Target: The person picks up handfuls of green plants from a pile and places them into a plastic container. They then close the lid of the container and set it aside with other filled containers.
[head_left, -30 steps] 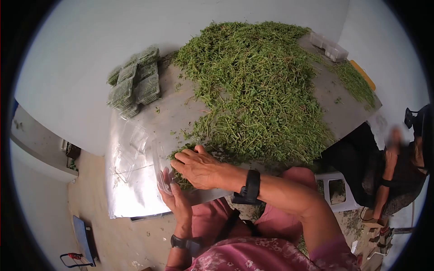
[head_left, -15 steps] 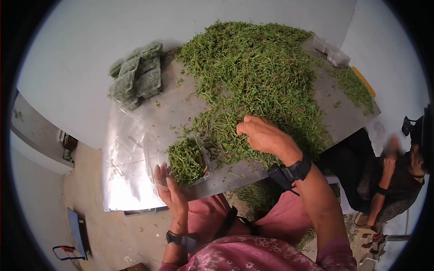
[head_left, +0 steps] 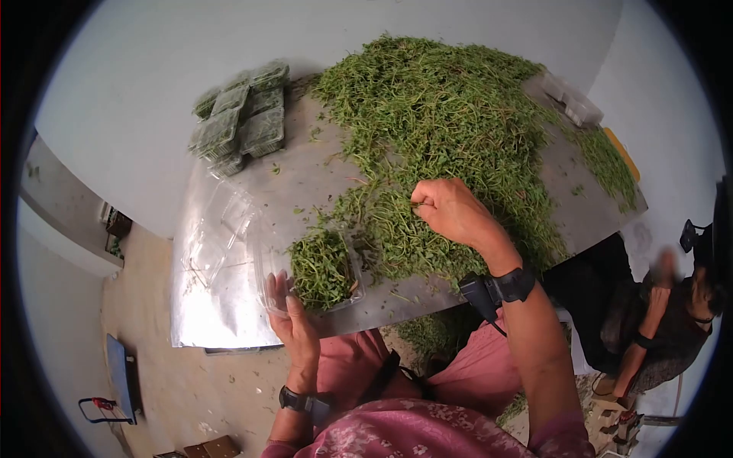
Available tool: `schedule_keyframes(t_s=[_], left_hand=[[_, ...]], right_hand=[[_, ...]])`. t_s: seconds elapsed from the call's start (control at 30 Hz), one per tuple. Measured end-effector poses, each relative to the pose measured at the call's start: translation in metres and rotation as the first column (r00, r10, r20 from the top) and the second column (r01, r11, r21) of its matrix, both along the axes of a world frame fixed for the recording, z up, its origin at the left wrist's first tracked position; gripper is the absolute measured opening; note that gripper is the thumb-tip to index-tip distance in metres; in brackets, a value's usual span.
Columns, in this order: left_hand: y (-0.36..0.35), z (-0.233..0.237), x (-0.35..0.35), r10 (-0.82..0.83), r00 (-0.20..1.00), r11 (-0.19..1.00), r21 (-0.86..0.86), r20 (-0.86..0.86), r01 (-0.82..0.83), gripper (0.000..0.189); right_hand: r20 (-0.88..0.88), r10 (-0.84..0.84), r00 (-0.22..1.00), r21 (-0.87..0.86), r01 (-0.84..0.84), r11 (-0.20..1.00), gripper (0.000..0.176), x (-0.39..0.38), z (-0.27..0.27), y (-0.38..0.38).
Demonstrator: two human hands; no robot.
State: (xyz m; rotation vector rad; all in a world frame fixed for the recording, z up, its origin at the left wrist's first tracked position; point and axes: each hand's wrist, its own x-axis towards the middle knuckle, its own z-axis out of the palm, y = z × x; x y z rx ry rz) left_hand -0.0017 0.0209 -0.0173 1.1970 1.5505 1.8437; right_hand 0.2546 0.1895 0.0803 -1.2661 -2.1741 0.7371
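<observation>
One pink top with a pale floral pattern is nearest, with pink trousers just beyond it. Above them, the left hand, with a dark band at its wrist, is at an open, clear plastic hinged box; its grip is clamped on the box's near left side, fingertips visible through the plastic. The box sits at the near edge of a grey metal counter, filled with a bundle of green leafy stems.

To the right and farther in, the right hand, also with a dark wristband, is over the near part of a broad heap of loose greens. Its grip is together, pinched on a few thin green strands.

Left of the box, more clear plastic containers lie on the shiny part of the counter. Past them, closed clear boxes packed with greens are stacked near the pale wall. At the far right are clear plastic trays, a smaller patch of greens and a yellow object, only partly visible. Beyond the counter's right side sits another person in dark clothes.
</observation>
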Motion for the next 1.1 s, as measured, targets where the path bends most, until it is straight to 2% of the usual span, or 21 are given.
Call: schedule_keyframes(t_s=[0.1,0.2,0.23,0.27,0.37,0.5,0.6,0.7,0.73,0.83,0.93,1.03,1.07,1.1], left_hand=[[0.000,-0.001,-0.001,-0.007,1.000,1.000,-0.005,0.010,0.007,0.055],[-0.002,-0.005,-0.007,-0.015,0.995,0.998,-0.060,-0.099,0.009,0.055],[-0.002,-0.003,-0.007,-0.019,0.996,0.998,-0.055,-0.084,0.014,0.055],[-0.002,-0.001,-0.005,-0.023,0.997,0.999,-0.051,-0.068,0.019,0.054],[-0.003,0.005,-0.002,-0.028,0.999,0.998,-0.050,-0.037,0.026,0.054],[-0.003,0.009,0.002,-0.039,0.999,0.999,-0.027,0.029,0.040,0.054],[-0.004,0.009,0.001,-0.042,0.998,0.999,-0.030,0.044,0.044,0.054],[-0.003,0.004,-0.002,-0.030,0.997,0.999,-0.015,0.072,0.032,0.057],[-0.003,0.005,-0.002,-0.035,0.997,0.999,-0.019,0.062,0.037,0.056],[-0.003,0.007,-0.002,-0.048,0.998,0.998,-0.025,0.045,0.049,0.054],[-0.003,0.008,-0.002,-0.053,0.996,0.998,-0.014,0.068,0.054,0.054],[-0.003,0.005,-0.003,-0.059,0.993,0.998,-0.009,0.102,0.060,0.054],[-0.003,-0.001,-0.004,-0.058,0.992,0.998,-0.015,0.111,0.060,0.055],[-0.003,0.000,-0.005,-0.058,0.991,0.998,-0.022,0.120,0.061,0.055]], right_hand=[[-0.016,-0.081,0.997,-0.024,0.080,0.996,0.009,-0.017,-0.009,0.006],[0.270,-0.123,0.955,-0.037,0.138,0.990,0.016,-0.032,-0.021,0.017],[0.367,-0.139,0.920,-0.040,0.165,0.985,0.018,-0.036,-0.023,0.019],[0.256,-0.199,0.946,0.023,0.200,0.980,0.026,-0.037,-0.027,0.011],[0.394,-0.138,0.909,-0.110,0.195,0.975,0.030,-0.051,-0.026,0.013],[0.388,-0.132,0.912,0.025,0.133,0.991,0.023,-0.052,-0.055,0.030],[0.256,-0.156,0.954,-0.122,0.192,0.974,0.019,-0.045,-0.019,0.023],[0.061,-0.145,0.988,-0.034,0.147,0.988,0.017,-0.034,-0.020,0.030],[0.062,-0.161,0.985,-0.059,0.165,0.985,0.017,-0.036,-0.018,0.030],[0.200,-0.053,0.978,-0.131,0.080,0.988,0.019,-0.037,-0.027,0.027],[0.489,0.045,0.871,-0.194,0.058,0.979,0.020,-0.049,-0.026,0.027],[0.396,-0.031,0.918,-0.080,0.069,0.994,0.021,-0.058,-0.032,0.013],[0.473,-0.002,0.881,-0.145,0.081,0.986,0.020,-0.061,-0.030,0.014],[0.432,0.011,0.902,-0.162,0.066,0.985,0.019,-0.061,-0.030,0.015]])
